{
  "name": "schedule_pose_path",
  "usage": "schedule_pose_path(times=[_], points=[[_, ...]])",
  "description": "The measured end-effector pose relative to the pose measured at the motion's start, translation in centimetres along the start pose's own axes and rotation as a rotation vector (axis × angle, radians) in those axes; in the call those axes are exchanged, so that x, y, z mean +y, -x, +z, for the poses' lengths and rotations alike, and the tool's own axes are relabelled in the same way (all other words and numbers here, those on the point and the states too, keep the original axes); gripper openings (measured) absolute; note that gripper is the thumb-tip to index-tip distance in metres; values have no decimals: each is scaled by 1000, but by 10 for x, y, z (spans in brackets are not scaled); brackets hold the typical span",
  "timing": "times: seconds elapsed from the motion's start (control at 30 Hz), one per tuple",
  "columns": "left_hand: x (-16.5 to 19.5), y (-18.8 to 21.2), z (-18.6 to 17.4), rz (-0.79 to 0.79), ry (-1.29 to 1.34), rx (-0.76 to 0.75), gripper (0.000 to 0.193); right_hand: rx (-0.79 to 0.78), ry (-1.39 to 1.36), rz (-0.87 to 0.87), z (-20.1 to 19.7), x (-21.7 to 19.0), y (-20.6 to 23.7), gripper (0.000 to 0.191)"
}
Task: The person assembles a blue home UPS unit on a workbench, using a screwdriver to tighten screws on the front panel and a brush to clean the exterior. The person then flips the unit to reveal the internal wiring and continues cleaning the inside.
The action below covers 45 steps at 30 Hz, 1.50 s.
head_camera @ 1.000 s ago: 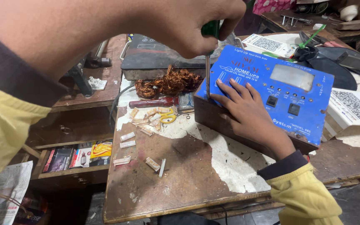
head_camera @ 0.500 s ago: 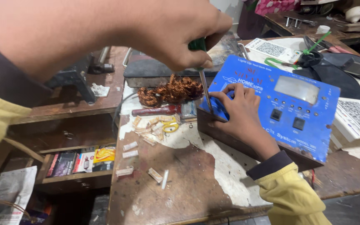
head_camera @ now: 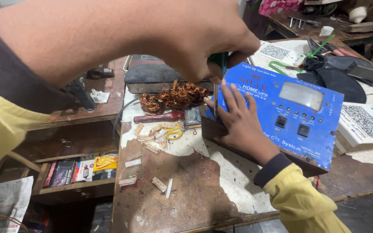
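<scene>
— Blue metal power-supply box [head_camera: 290, 116] with a pale window and two black square switches: where does it sit?

— Toward the right side of the worn wooden bench [head_camera: 182, 207], tilted, its near left corner over the patch of peeling white covering. One box only.

— And the hands on it?

— Right hand [head_camera: 240, 118] lies spread flat on the box's left end, fingers open and pressing down on the blue face, closed on nothing. Its wrist comes up from the bench's near edge in a yellow sleeve with a dark cuff.

— The left?

— Left hand [head_camera: 195, 39] is closed tight round the green handle of a screwdriver [head_camera: 216, 86], the arm reaching across from the left, very near the camera and filling the top of the view. The thin metal shaft hangs almost upright, its tip down at the box's left end, just beside the right hand's fingers. Whether the tip sits in a screw I cannot tell.

— What else lies near?

— One tangled bundle of copper wire [head_camera: 173, 97] behind the box's left end, in front of a dark flat case [head_camera: 152, 75]. One red-handled tool [head_camera: 158, 117] lies just in front of the copper. Small pale blocks [head_camera: 152, 133] are scattered toward the bench's left edge, too jumbled to count exactly. Two sheets with square printed codes, one behind the box and one to its right.
</scene>
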<state>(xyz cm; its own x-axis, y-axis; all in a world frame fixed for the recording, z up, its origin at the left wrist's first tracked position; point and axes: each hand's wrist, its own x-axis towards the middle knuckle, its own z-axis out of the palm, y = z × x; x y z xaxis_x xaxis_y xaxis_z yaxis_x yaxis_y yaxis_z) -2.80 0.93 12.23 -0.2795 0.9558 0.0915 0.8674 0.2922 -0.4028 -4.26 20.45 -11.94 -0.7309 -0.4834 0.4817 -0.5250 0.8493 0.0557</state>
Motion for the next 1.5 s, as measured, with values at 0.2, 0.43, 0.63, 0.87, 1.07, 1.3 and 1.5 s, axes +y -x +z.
schedule_pose_path(times=[0.2, 0.43, 0.63, 0.87, 1.07, 1.3, 1.5], points=[[-12, -12, 16, 69, 138, 96, 22, -118, -86, 63, 3, 5, -15, 98], [-19, -21, 29, 61, 256, 175, 22, -82, -215, -11, 5, 16, -22, 86], [-10, -22, 31, -30, 291, 213, 31, -6, -277, -72, 13, 23, -19, 76], [-13, -28, 21, 126, 250, 70, 41, 11, -315, -99, 15, 24, -14, 75], [-20, -6, 33, 109, 250, 100, 39, -40, -331, -51, 16, 26, -11, 72], [-38, 7, 86, 24, 426, 198, 34, -13, -289, -117, 31, 34, -10, 77], [-31, -16, 115, -372, 467, 51, 30, 10, -324, -144, 37, 35, -2, 72]])
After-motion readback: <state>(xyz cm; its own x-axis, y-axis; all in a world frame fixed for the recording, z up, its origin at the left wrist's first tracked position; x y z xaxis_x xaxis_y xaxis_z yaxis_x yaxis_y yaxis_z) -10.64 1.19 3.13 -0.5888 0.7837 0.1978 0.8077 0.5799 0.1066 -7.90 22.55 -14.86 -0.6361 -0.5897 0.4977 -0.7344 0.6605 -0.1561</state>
